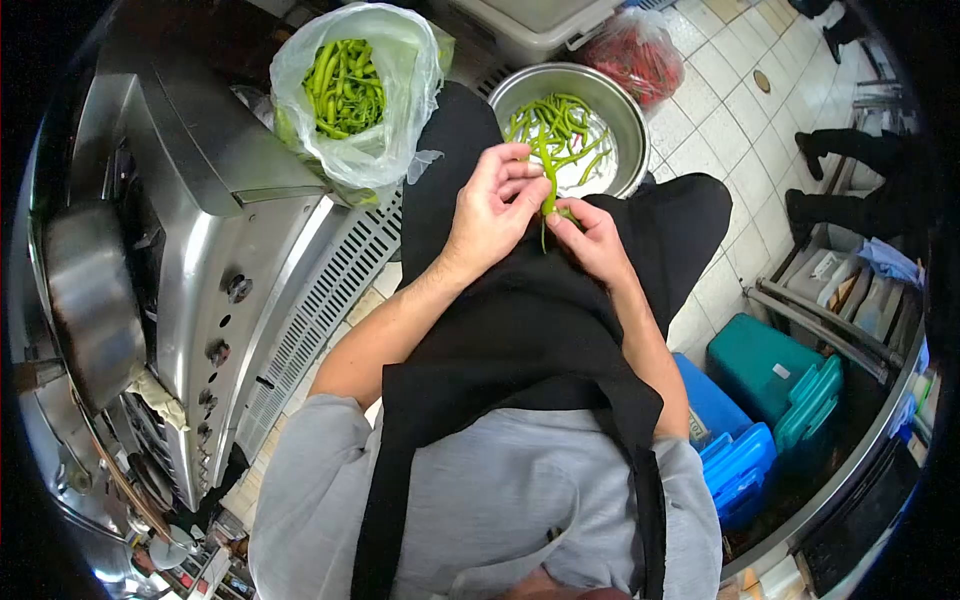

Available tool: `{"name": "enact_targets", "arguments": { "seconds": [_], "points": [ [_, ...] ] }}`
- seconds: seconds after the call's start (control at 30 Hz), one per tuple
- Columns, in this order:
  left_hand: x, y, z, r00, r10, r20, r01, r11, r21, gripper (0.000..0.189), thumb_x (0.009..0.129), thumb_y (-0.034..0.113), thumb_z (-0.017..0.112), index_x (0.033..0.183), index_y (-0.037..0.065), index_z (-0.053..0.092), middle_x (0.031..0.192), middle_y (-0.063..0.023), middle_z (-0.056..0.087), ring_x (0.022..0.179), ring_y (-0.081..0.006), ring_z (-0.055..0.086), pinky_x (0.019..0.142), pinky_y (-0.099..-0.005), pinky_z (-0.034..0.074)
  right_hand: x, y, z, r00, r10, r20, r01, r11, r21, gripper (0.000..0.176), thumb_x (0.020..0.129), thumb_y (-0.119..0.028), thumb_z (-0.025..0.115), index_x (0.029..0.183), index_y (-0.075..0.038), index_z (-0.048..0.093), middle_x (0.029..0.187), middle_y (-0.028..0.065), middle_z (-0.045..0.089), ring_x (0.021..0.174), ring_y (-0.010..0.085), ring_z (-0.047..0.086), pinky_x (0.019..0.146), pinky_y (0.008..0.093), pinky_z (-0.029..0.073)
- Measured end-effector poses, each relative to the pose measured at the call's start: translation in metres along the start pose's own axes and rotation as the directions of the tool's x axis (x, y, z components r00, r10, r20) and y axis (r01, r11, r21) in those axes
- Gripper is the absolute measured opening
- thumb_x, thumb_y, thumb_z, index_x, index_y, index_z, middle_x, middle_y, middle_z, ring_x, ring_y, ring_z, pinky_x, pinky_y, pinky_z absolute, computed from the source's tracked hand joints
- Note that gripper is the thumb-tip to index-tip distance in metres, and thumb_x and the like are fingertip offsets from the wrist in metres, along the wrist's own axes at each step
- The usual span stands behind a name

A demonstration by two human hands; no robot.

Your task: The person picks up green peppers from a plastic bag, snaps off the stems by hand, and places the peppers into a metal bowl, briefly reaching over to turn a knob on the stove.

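Nearest the lens came the grey shirt (480,470), with the black apron (480,300) running up over the lap. And there, just past it, was the green pepper (549,178), up between the two hands! Its long axis ran close to twelve and six o'clock, upper end pointing at the bowl (641,135), a thin green tail hanging towards six. The left hand (490,210) came at it from nine, thumb and fingers pinched on its middle; the right hand (597,243), from four, had thumb and finger closed on the lower end, with a bit more green showing by those fingers. Which end was the stem, you couldn't tell.

From the hands, the steel bowl sat close, between twelve and one, its near rim right by the knuckles, with more green peppers (565,115) inside. Over at ten stood the open plastic bag (292,80), heaped with green, farther off and nearer the left hand. The red-filled bag (645,60) was at one, just beyond the rim; the stove (190,190) edged in at nine, and tiled floor (705,120) stretched off towards two.
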State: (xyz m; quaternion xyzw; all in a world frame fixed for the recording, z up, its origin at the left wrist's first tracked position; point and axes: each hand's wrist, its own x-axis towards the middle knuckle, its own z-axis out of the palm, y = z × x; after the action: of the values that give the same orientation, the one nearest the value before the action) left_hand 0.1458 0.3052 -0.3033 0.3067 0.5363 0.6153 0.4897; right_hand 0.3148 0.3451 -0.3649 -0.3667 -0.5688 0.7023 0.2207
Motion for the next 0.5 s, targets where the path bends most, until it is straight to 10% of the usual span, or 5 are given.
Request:
{"name": "enact_targets", "arguments": {
  "seconds": [0.17, 0.3, 0.37, 0.5],
  "points": [
    [0.002, -0.029, -0.012, 0.977, -0.166, 0.132, 0.160, 0.986, 0.050, 0.021, 0.093, 0.004, 0.064, 0.113, -0.002, 0.058, 0.106, -0.0075, 0.064, 0.098, -0.0116, 0.064, 0.083, -0.0259, 0.055, -0.001, -0.001, -0.006, 0.989, 0.147, 0.018, -0.147, 0.988, 0.042, 0.021, 0.097, -0.018, 0.062, 0.109, -0.001, 0.065, 0.088, -0.0008, 0.066, 0.082, 0.0052, 0.055, 0.074, 0.0241, 0.047],
    [-0.005, -0.031, -0.004, 0.987, -0.055, 0.151, 0.029, 0.984, 0.173, 0.027, 0.094, 0.003, 0.063, 0.120, -0.001, 0.058, 0.101, -0.0066, 0.068, 0.092, -0.0126, 0.066, 0.085, -0.0249, 0.054, 0.000, 0.001, -0.005, 0.981, 0.194, 0.024, -0.195, 0.980, 0.030, 0.022, 0.097, -0.019, 0.062, 0.109, -0.001, 0.065, 0.087, -0.0011, 0.065, 0.082, 0.0054, 0.056, 0.074, 0.0243, 0.047],
    [-0.006, -0.028, -0.007, 0.988, -0.094, 0.122, 0.038, 0.918, 0.395, 0.029, 0.093, 0.003, 0.064, 0.121, -0.001, 0.059, 0.106, -0.0086, 0.068, 0.095, -0.0132, 0.065, 0.086, -0.0256, 0.053, 0.000, 0.003, 0.002, 0.995, -0.092, -0.025, 0.091, 0.995, -0.037, 0.021, 0.098, -0.020, 0.061, 0.107, -0.002, 0.065, 0.079, -0.0043, 0.061, 0.071, 0.0028, 0.052, 0.063, 0.0217, 0.043],
    [-0.003, -0.041, -0.013, 0.986, -0.103, 0.132, 0.056, 0.947, 0.315, 0.028, 0.092, 0.004, 0.065, 0.119, -0.002, 0.061, 0.106, -0.0098, 0.068, 0.094, -0.0125, 0.065, 0.083, -0.0255, 0.053, 0.000, -0.001, 0.001, 0.997, -0.063, -0.034, 0.063, 0.998, -0.019, 0.021, 0.099, -0.021, 0.060, 0.108, -0.003, 0.064, 0.072, -0.0063, 0.055, 0.061, 0.0015, 0.047, 0.054, 0.0204, 0.037]
  ]
}}
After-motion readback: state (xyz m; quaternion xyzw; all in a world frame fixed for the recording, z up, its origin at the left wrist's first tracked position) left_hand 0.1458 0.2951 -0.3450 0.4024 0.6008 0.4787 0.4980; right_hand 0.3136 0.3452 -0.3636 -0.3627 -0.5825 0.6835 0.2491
